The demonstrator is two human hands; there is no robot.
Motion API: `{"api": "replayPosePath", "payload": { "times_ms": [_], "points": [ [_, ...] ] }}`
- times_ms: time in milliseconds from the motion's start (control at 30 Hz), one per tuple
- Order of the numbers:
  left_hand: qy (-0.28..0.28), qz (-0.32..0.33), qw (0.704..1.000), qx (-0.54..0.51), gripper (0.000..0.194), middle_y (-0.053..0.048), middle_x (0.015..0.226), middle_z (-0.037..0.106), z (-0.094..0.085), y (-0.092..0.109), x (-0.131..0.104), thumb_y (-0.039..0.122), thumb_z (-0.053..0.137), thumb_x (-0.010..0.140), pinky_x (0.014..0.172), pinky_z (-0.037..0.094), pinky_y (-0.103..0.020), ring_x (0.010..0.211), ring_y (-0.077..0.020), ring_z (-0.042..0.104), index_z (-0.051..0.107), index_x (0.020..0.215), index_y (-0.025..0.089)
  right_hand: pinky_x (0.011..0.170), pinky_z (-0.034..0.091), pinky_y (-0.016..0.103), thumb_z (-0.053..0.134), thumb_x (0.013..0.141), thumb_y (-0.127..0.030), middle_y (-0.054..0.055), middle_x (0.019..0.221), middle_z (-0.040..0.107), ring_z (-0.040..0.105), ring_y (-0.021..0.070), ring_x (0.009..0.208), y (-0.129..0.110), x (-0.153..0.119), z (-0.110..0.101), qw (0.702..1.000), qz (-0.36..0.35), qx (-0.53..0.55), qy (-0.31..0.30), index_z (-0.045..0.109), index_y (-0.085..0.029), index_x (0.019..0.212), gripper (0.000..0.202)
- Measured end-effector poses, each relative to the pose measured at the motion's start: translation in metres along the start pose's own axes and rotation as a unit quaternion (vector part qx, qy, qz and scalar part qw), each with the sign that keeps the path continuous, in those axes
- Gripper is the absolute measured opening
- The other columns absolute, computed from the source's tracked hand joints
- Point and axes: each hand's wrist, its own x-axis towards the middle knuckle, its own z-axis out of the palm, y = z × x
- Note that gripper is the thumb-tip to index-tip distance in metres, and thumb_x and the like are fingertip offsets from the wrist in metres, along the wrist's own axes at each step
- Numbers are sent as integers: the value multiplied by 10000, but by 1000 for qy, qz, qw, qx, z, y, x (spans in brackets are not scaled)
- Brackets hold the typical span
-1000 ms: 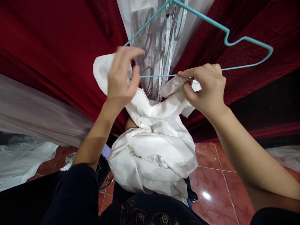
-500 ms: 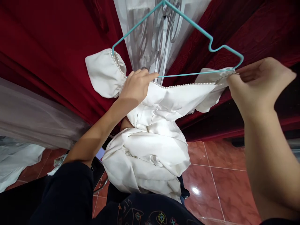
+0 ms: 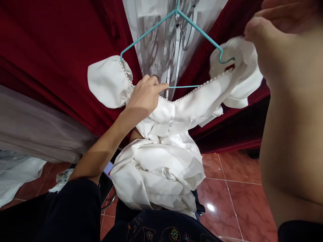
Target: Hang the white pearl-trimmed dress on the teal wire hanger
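Observation:
A white dress (image 3: 161,158) with puff sleeves and a pearl-trimmed neckline lies bunched over my lap, its bodice raised in front of me. The teal clothes hanger (image 3: 148,34) has one end inside the left sleeve (image 3: 106,82). Its other end reaches into the opening of the right sleeve (image 3: 243,74), partly covered by fabric. My left hand (image 3: 146,94) is closed round the hanger's bottom bar and the neckline. At the upper right, my right hand (image 3: 282,43) pinches the edge of the right sleeve; some of its fingers are cut off by the frame.
Dark red curtains (image 3: 63,43) hang on both sides of a pale metal stand (image 3: 174,50). Sheer fabric (image 3: 42,124) hangs at left, above white cloth (image 3: 20,171) on the floor. Reddish tiles (image 3: 227,195) cover the floor at right. A lit screen (image 3: 108,168) shows beside my left arm.
My right hand has moved up and toward the camera, pulling the right sleeve up over the hanger's end. The hanger has dropped slightly. My left hand stays about where it was.

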Motion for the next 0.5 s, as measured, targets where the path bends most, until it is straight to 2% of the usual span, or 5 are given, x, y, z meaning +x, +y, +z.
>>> {"api": "replayPosePath", "payload": {
  "times_ms": [67,133,267,333,500],
  "points": [
    [3,-12,1000,12,487,-67,987,652,-2,0,-2,25,417,1000,967,521,-456,1061,-280,606,765,1255,253,873,560,290,621,940,-104,80,1089,746,723,112,952,-7,-9,14,991,-71,105,-46,713,-70,1214,290],
    [0,-23,999,26,484,-58,986,671,-3,2,-4,17,427,994,980,507,-465,1047,-276,619,761,1261,245,896,565,330,569,950,-87,85,1125,735,717,145,1022,-3,-25,23,980,-152,126,-35,709,-102,1222,306],
    [-7,-28,999,31,487,-42,987,688,1,4,-3,15,440,1001,988,482,-444,1028,-258,632,747,1295,253,946,554,433,718,932,-309,78,1173,669,639,243,1154,27,-57,24,960,-242,-125,63,695,-190,1171,268],
    [-7,-33,999,37,496,-46,988,688,5,4,-2,10,448,997,978,474,-442,1025,-262,631,746,1307,257,893,550,455,837,821,-396,78,1068,666,645,254,1028,38,-63,22,948,-206,-223,93,673,-173,1082,381],
    [19,-24,999,22,489,-56,982,680,14,2,-1,24,448,989,988,475,-470,1016,-277,623,747,1296,259,582,436,299,699,703,-42,40,755,689,636,166,637,17,-53,23,970,-20,-230,70,716,-139,893,214]
  ]
}}
